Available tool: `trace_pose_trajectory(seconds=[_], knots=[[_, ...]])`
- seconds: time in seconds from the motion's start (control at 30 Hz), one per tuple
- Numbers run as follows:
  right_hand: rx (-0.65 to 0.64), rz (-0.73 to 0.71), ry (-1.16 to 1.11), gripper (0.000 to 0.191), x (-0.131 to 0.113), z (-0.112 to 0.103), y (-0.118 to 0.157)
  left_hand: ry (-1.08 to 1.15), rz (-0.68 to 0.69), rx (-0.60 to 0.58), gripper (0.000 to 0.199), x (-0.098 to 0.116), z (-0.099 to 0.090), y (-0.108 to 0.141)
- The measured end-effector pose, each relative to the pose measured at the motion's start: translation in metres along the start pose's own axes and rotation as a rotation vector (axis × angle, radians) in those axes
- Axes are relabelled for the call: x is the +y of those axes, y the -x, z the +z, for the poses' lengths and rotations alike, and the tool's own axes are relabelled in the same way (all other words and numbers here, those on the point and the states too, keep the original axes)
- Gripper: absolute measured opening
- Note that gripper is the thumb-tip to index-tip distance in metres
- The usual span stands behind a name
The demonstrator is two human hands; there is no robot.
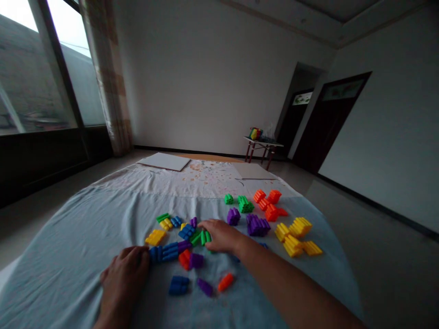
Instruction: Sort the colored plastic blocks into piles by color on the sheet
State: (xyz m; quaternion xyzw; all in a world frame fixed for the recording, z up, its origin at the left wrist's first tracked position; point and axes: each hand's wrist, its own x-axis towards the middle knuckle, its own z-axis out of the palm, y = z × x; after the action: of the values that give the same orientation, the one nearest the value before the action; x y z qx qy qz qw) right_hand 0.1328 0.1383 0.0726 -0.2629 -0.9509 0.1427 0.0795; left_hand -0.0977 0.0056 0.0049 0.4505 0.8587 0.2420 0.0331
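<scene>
Plastic building blocks of ribbed, joined tubes lie loose on the cloth between my hands. My left hand [126,273] rests on the cloth with its fingers curled, right beside a blue block [156,254]; whatever lies under the fingers is hidden. My right hand [221,234] reaches in from the right, index finger and thumb closed around a green block [205,237]. Around them are another blue block [187,231], a yellow block [155,237], a red-orange block [184,259] and a purple block [196,261]. Closer to me lies a dark blue block [179,285].
Sorted clusters stand on the right: green blocks [245,204], purple blocks [258,225], orange blocks [269,205] and yellow blocks [293,237]. A white board [164,161] and a second board [254,171] lie at the far edge of the cloth-covered table [85,228]. Beyond stands a small side table [264,143].
</scene>
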Motion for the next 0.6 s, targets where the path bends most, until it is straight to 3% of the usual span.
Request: trace_pose_trajectory(seconds=[0.1,0.17,0.3,0.43,0.6], knots=[[0.194,0.026,-0.051,0.06,0.025,-0.03,0.005,-0.013,0.01,-0.016,0.048,-0.002,0.0,-0.002],[0.29,0.126,-0.016,0.059,0.053,-0.052,0.011,-0.018,0.011,-0.028,0.05,-0.002,0.0,-0.002],[0.341,0.374,0.041,0.061,0.122,-0.08,0.022,-0.002,0.0,-0.052,0.049,0.0,-0.002,-0.003],[0.288,0.488,0.03,0.06,0.173,-0.078,0.032,0.021,-0.004,-0.045,0.047,0.002,-0.004,-0.003],[0.207,0.527,-0.03,0.058,0.197,-0.062,0.033,0.012,0.003,0.003,0.047,-0.002,-0.001,-0.004]])
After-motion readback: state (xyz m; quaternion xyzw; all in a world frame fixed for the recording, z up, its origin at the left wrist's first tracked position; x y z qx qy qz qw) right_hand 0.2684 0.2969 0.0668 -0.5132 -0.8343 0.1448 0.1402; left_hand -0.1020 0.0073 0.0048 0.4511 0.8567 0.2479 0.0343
